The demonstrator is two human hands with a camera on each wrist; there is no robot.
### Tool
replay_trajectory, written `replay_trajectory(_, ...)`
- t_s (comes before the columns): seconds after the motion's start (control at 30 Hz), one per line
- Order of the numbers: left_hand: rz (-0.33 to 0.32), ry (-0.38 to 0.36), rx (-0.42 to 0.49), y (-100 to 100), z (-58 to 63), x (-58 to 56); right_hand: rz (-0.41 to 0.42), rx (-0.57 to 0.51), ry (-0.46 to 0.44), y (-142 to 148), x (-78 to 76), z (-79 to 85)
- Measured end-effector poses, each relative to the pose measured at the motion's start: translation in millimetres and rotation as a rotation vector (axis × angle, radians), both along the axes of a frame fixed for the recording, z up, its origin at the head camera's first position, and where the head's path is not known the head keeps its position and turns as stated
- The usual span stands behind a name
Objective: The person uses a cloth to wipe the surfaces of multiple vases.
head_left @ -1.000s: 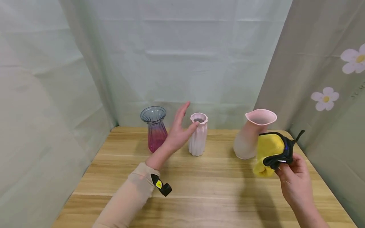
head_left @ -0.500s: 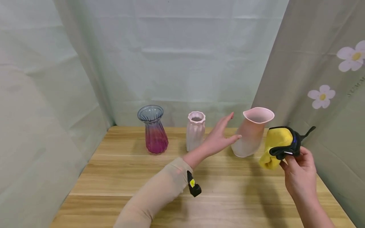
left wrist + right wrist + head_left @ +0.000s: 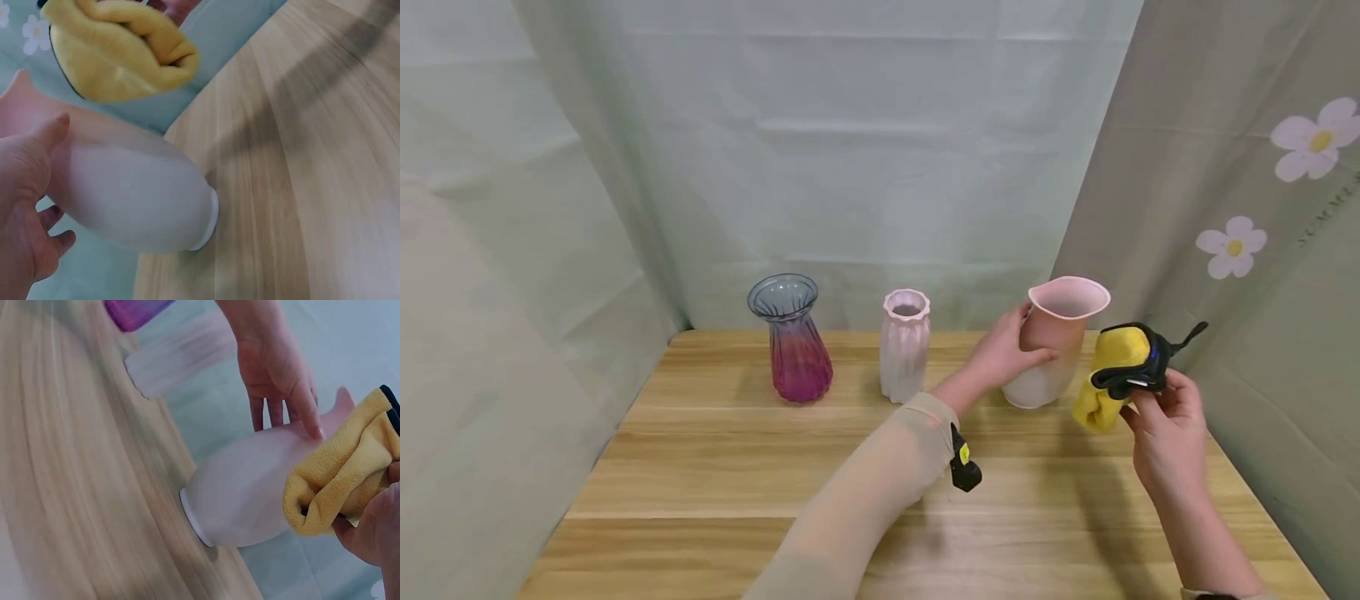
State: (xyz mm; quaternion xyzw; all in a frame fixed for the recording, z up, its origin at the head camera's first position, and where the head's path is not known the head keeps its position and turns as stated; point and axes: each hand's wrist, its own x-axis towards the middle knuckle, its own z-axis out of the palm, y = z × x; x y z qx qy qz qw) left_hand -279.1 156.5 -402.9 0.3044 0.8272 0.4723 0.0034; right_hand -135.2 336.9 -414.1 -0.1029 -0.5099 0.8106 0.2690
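- Pink vase point(image 3: 1049, 379): right of centre in the head view, standing on its base, long axis upright, mouth upward; smooth, matte, rounded belly, wavy lip; its depths are hidden.
- Left hand point(image 3: 1006, 352): spread wide at the vase's left side, thumb across the front.
- Right hand point(image 3: 1168, 437): pinching a folded, fuzzy yellow cloth point(image 3: 344, 469), black-edged.
- Middle: ribbed white vase point(image 3: 904, 354), upright.
- Left of centre: see-through blue-purple glass vase point(image 3: 800, 358), upright.
- Beneath: wood-grain table point(image 3: 715, 475).
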Motion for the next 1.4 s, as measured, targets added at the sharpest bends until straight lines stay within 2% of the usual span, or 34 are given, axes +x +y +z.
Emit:
replay_trajectory(0.17,-0.055,0.036,0.032,4,-3.1,-4.0,0.025,0.028,-0.051,2,-14.3,-0.7)
replay_trajectory(0.4,-0.145,0.048,0.033,-6,-2.1,-11.7,0.044,0.100,-0.067,5,-30.9,-3.1)
replay_trajectory(0.63,-0.176,0.030,0.014,-19,0.1,-16.6,0.167,0.232,-0.018,8,-56.3,3.7)
replay_trajectory(0.77,-0.177,0.016,0.006,-19,-0.2,-17.6,0.246,0.302,-0.024,10,-68.9,7.7)
replay_trajectory(0.97,-0.173,-0.043,-0.003,-19,-0.7,-18.8,0.319,0.464,-0.122,18,-75.3,12.7)
replay_trajectory(1.1,-0.175,-0.035,0.000,-18,-2.7,-21.3,0.332,0.546,-0.181,21,-77.9,16.8)
replay_trajectory(1.27,-0.178,-0.023,-0.018,-17,-3.4,-22.4,0.319,0.567,-0.220,22,-79.2,16.3)
replay_trajectory(1.4,-0.179,-0.029,-0.023,-17,-1.7,-19.9,0.326,0.580,-0.227,25,-76.9,4.6)
